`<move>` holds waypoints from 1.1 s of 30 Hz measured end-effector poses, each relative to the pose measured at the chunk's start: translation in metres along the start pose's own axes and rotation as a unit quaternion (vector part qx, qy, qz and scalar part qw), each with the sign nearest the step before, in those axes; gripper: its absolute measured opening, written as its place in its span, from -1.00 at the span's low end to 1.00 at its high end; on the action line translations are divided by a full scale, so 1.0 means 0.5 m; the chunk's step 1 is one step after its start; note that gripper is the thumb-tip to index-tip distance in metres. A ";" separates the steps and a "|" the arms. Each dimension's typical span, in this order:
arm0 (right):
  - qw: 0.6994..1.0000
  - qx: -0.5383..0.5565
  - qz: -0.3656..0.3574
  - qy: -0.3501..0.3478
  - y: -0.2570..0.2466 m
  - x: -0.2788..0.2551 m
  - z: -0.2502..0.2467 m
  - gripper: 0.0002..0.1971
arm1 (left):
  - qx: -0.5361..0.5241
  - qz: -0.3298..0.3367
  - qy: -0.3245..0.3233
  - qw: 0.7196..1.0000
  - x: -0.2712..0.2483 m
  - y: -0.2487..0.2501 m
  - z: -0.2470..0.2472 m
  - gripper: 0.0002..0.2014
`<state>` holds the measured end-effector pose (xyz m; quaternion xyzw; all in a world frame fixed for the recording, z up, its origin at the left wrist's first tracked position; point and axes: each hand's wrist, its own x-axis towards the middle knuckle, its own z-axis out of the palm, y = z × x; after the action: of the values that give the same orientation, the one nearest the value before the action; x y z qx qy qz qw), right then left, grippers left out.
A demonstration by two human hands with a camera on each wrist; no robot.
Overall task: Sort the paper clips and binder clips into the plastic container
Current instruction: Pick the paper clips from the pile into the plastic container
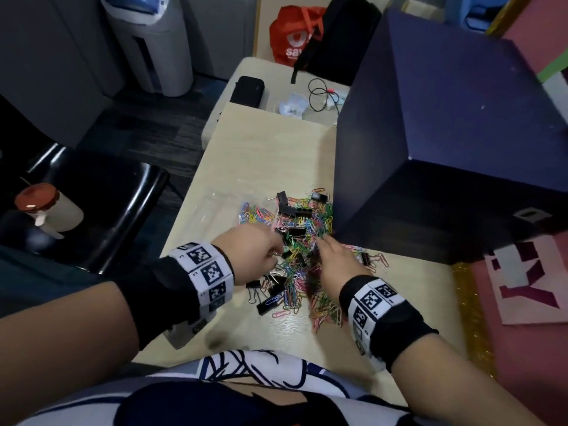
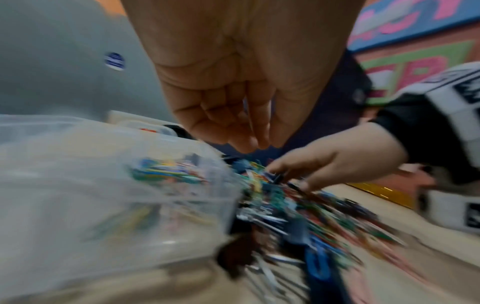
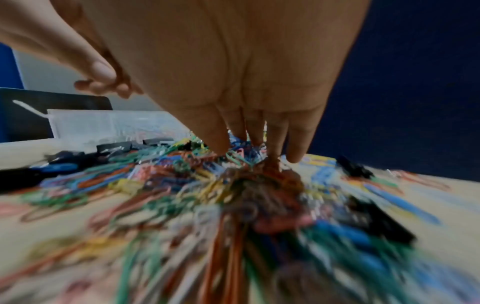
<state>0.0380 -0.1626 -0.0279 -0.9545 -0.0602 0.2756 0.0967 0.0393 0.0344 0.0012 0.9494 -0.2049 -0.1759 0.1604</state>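
A heap of coloured paper clips and black binder clips (image 1: 302,256) lies in the middle of the pale table (image 1: 264,149). The clear plastic container (image 1: 221,199) stands at the heap's far left, with coloured paper clips (image 1: 255,213) in its near part. My left hand (image 1: 276,250) hovers over the heap's left side beside the container (image 2: 103,174), fingers curled together (image 2: 249,142), and I see nothing between them. My right hand (image 1: 322,241) reaches into the heap with straight fingers, their tips (image 3: 221,148) touching the clips and the thumb held apart. The wrist views are blurred.
A big dark blue box (image 1: 445,133) stands right against the heap's right side. A black pouch (image 1: 247,89), a cable (image 1: 322,93) and a red bag (image 1: 295,32) lie at the far end. A black chair with a jar (image 1: 46,207) is left of the table.
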 end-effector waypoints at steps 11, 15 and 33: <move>0.996 -0.028 0.060 0.057 0.059 -0.061 0.010 -0.64 | 0.189 0.055 -0.058 0.979 0.050 0.099 0.069 -0.55; 0.998 -0.017 0.015 0.066 0.044 -0.053 0.006 -0.66 | 0.202 0.052 -0.087 0.974 0.073 0.086 0.069 -0.70; 0.998 -0.035 -0.011 0.046 0.001 -0.003 0.009 -0.56 | 0.076 0.007 -0.009 0.997 0.054 0.052 0.045 -0.76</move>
<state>0.0344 -0.1627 -0.0311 -0.9683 -0.0761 0.2280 0.0688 0.0449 -0.0056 -0.0160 0.9556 -0.2262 -0.1671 0.0875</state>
